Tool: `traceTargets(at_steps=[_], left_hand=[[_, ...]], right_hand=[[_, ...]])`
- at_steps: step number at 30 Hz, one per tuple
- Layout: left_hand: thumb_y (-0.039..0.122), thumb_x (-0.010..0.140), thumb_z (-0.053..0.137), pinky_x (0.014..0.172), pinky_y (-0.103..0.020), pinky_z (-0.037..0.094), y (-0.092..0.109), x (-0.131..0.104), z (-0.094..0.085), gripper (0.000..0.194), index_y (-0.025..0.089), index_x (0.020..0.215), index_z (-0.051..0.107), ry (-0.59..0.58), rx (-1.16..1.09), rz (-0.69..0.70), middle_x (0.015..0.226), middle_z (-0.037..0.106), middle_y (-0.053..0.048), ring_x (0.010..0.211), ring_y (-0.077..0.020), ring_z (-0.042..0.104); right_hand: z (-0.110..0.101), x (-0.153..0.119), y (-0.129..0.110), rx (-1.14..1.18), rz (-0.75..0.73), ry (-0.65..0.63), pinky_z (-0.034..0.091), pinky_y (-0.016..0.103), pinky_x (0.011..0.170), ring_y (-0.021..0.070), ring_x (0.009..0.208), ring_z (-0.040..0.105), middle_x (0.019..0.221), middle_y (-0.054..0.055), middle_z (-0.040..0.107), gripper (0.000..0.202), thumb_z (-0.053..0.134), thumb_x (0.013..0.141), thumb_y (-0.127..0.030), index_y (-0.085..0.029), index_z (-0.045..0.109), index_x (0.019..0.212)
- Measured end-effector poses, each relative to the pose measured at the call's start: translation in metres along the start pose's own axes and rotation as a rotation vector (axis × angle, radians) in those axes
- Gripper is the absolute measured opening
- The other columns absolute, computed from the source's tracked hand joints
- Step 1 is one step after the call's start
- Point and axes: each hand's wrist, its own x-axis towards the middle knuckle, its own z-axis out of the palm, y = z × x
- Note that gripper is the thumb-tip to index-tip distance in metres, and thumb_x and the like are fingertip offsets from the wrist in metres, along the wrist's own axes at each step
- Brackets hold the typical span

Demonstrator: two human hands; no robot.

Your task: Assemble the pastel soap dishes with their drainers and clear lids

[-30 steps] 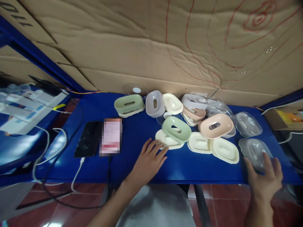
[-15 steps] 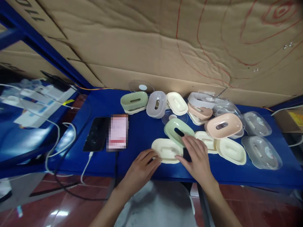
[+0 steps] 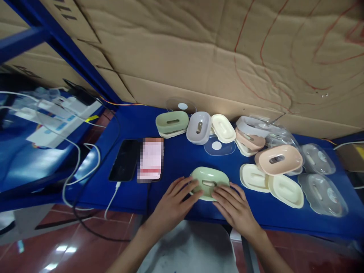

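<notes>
A light-green oval dish (image 3: 209,175) with a slot in its middle sits near the table's front edge, over a cream oval base that is now almost wholly hidden; part of the base's ridge shows through the slot. My left hand (image 3: 178,197) grips the dish's left end, fingers curled over the rim. On the right end, my right hand (image 3: 234,203) has its fingers over the rim and front side. Whether the dish is fully seated on the base I cannot tell. To the right lie two cream bases (image 3: 286,190) and a peach dish (image 3: 280,159).
Along the back stand a darker green dish (image 3: 172,122), a lilac dish (image 3: 199,128) and a cream base (image 3: 223,128). Clear lids (image 3: 322,193) lie at the right. Two phones (image 3: 123,161) rest at the left, near cables and a power strip (image 3: 57,131). Cardboard (image 3: 170,49) walls the back.
The light-green dish has moved toward me and down onto the cream base. My left hand has shifted from the base to the dish. The view has turned slightly left.
</notes>
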Motion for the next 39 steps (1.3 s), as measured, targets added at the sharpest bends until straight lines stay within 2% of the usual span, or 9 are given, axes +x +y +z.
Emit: traceTargets(at_steps=[5, 9, 13, 20, 24, 29, 31, 34, 39], left_hand=[[0.013, 0.105, 0.061, 0.101, -0.048, 0.061, 0.002, -0.001, 0.002, 0.023, 0.020, 0.125, 0.070, -0.003, -0.068, -0.051, 0.131, 0.076, -0.009, 0.128, -0.0303, 0.067], [0.027, 0.108, 0.063, 0.098, -0.044, 0.061, -0.004, 0.017, -0.009, 0.020, 0.024, 0.127, 0.069, 0.042, -0.165, -0.139, 0.127, 0.076, -0.008, 0.119, -0.0260, 0.071], [0.033, 0.110, 0.057, 0.101, -0.049, 0.060, -0.019, 0.063, -0.016, 0.035, 0.025, 0.143, 0.062, 0.109, -0.043, -0.296, 0.136, 0.072, -0.012, 0.124, -0.0303, 0.070], [0.049, 0.108, 0.059, 0.112, -0.060, 0.053, -0.044, 0.144, 0.006, 0.060, 0.015, 0.156, 0.047, 0.125, 0.152, -0.479, 0.155, 0.058, -0.023, 0.143, -0.0431, 0.057], [0.035, 0.112, 0.048, 0.113, -0.055, 0.051, -0.066, 0.174, -0.010, 0.046, 0.015, 0.153, 0.050, 0.175, 0.222, -0.484, 0.153, 0.060, -0.021, 0.139, -0.0382, 0.059], [0.010, 0.099, 0.052, 0.114, -0.054, 0.045, -0.126, 0.206, -0.045, 0.054, 0.015, 0.154, 0.052, 0.139, 0.412, -0.554, 0.148, 0.061, -0.019, 0.139, -0.0384, 0.055], [0.011, 0.097, 0.055, 0.115, -0.059, 0.042, -0.146, 0.213, -0.048, 0.055, 0.013, 0.152, 0.053, 0.073, 0.476, -0.536, 0.145, 0.062, -0.021, 0.137, -0.0412, 0.054], [0.012, 0.100, 0.054, 0.115, -0.064, 0.037, -0.163, 0.214, -0.049, 0.035, 0.012, 0.132, 0.066, 0.038, 0.509, -0.505, 0.136, 0.065, -0.023, 0.134, -0.0428, 0.055], [0.021, 0.107, 0.049, 0.103, -0.057, 0.045, -0.146, 0.191, -0.063, 0.023, 0.013, 0.115, 0.068, 0.087, 0.554, -0.441, 0.127, 0.067, -0.023, 0.122, -0.0395, 0.061]], right_hand=[[0.006, -0.003, 0.001, -0.001, 0.006, -0.021, 0.038, 0.045, 0.129, 0.0188, 0.138, 0.064, 0.140, 0.002, 0.074, 0.037, 0.058, 0.106, -0.015, -0.027, 0.070, 0.138], [0.009, -0.001, 0.001, -0.010, 0.032, -0.034, 0.041, 0.048, 0.127, 0.0206, 0.141, 0.063, 0.142, 0.002, 0.073, 0.045, 0.056, 0.106, -0.015, -0.030, 0.064, 0.148], [0.011, 0.000, 0.001, -0.035, 0.063, -0.019, 0.037, 0.051, 0.129, 0.0234, 0.147, 0.058, 0.148, 0.003, 0.069, 0.049, 0.058, 0.107, -0.019, -0.031, 0.058, 0.154], [0.011, -0.005, 0.002, -0.067, 0.120, 0.057, 0.041, 0.054, 0.123, 0.0286, 0.153, 0.050, 0.158, 0.006, 0.061, 0.046, 0.058, 0.109, -0.029, -0.028, 0.056, 0.155], [0.011, -0.005, 0.003, -0.050, 0.144, 0.107, 0.045, 0.053, 0.118, 0.0297, 0.151, 0.051, 0.157, 0.006, 0.062, 0.040, 0.058, 0.109, -0.028, -0.028, 0.061, 0.148], [0.011, -0.005, 0.004, -0.024, 0.146, 0.107, 0.044, 0.054, 0.117, 0.0307, 0.150, 0.050, 0.159, 0.006, 0.060, 0.035, 0.057, 0.109, -0.026, -0.028, 0.064, 0.143], [0.011, -0.006, 0.004, -0.019, 0.147, 0.098, 0.043, 0.055, 0.118, 0.0310, 0.150, 0.050, 0.160, 0.007, 0.059, 0.034, 0.057, 0.109, -0.027, -0.028, 0.065, 0.142], [0.013, -0.007, 0.005, -0.011, 0.160, 0.099, 0.044, 0.056, 0.117, 0.0321, 0.151, 0.049, 0.161, 0.008, 0.057, 0.032, 0.057, 0.110, -0.028, -0.027, 0.066, 0.140], [0.015, -0.010, 0.005, 0.045, 0.188, 0.092, 0.049, 0.059, 0.116, 0.0343, 0.154, 0.046, 0.168, 0.013, 0.047, 0.050, 0.060, 0.108, -0.028, -0.028, 0.052, 0.157]])
